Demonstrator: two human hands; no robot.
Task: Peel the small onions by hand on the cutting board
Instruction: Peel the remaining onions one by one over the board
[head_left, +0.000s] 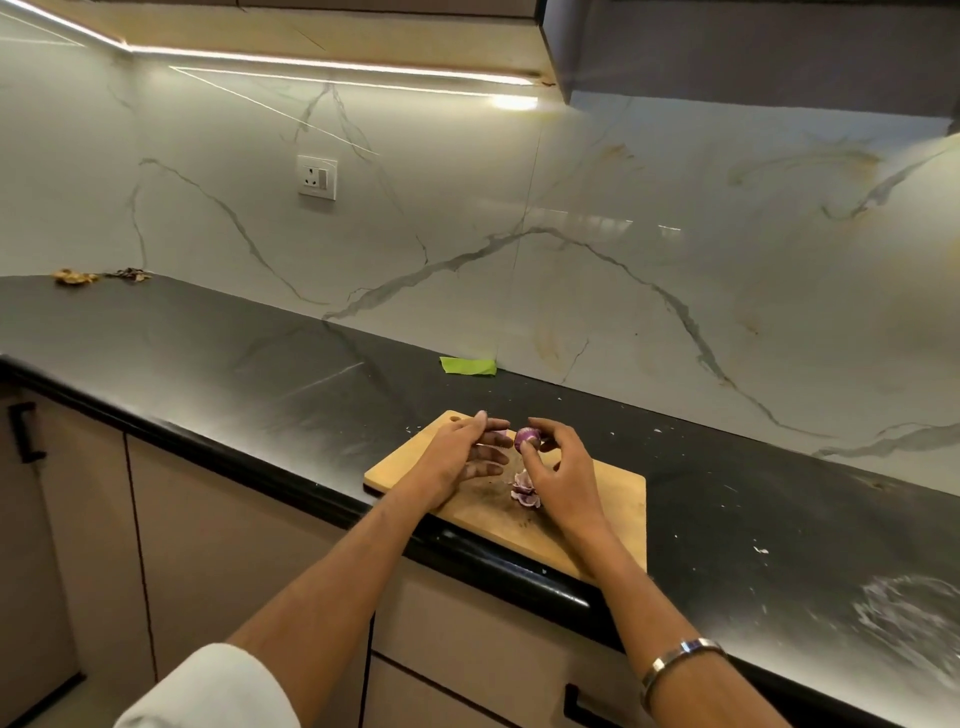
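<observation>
Above the cutting board (597, 514), the right hand (558, 467) pinches a small onion (525, 438); the left hand (462, 452), fingers apparently loose, hovers just beside it.

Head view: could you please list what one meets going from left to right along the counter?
Dried scraps → left hand → small onion → right hand → white smears.
</observation>
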